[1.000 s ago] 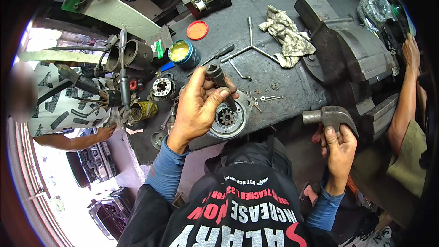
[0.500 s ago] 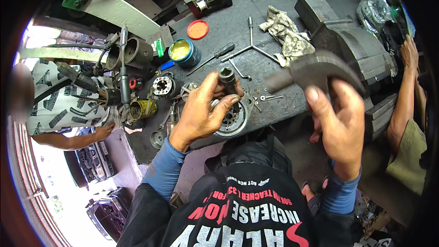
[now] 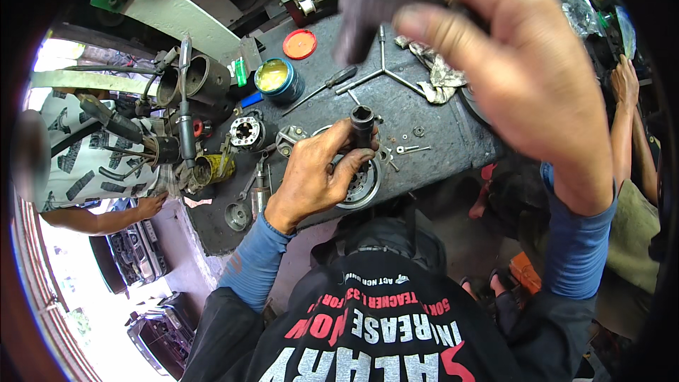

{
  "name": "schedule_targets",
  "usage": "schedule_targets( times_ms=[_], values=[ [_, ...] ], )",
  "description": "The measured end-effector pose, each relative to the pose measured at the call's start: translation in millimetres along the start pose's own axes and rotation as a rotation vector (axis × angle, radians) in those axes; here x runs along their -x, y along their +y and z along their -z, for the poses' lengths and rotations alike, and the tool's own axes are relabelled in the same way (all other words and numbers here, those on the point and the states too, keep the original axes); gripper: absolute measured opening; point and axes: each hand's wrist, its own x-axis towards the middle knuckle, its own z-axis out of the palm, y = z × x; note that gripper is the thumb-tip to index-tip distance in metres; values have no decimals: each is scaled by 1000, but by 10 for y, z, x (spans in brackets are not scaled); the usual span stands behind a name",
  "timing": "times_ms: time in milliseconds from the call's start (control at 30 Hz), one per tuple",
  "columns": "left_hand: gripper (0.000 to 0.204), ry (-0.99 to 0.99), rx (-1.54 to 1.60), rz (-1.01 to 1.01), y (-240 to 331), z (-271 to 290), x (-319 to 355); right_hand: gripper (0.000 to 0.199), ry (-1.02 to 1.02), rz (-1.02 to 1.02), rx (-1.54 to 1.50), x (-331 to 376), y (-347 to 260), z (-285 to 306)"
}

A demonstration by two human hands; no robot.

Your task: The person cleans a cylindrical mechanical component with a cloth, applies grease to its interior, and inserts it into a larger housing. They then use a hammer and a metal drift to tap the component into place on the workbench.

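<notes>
My left hand is closed around a dark socket, its opening facing up. The socket stands over a round metal part with holes in its face, at the bench's near edge; my fingers hide where the lower end meets it. High above the bench, at the upper right, my right hand is wrapped around a claw hammer. The dark hammer head is smeared by motion and hangs to the left of that hand, apart from the socket. Small bolts and nuts lie right of the round part.
Beyond the socket lie a tub of yellow grease, a red lid, a screwdriver, a Y-shaped wrench and a stained rag. Metal parts crowd the left. Another person's arm is at right, another hand at left.
My right hand has lifted the hammer up and away over the bench, from beside the socket. My left hand still holds the socket, slightly shifted to the right.
</notes>
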Motion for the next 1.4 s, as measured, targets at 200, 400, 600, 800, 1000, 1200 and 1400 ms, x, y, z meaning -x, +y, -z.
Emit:
schedule_targets(
  times_ms=[200,400,600,800,1000,1200,1400],
  values=[
    [24,-11,7,57,72,-1,8,33,-71,60,248,241,76,-202],
    [28,-23,38,98,4,-32,10,27,43,-114,-108,329,252,-45],
    [33,46,286,205,-72,-79,59,31,194,-294,-244,795,767,-315],
    [43,148,454,177,-87,-99,78,34,245,-496,-16,1224,1171,-730],
    [36,183,555,163,-135,-96,59,61,185,-505,150,1368,1681,-1240],
    [38,240,493,175,-147,-64,59,59,197,-359,283,1273,2088,-1636],
    [36,257,532,303,-83,-5,-36,55,197,-255,444,1116,2588,-1969]
  ],
)
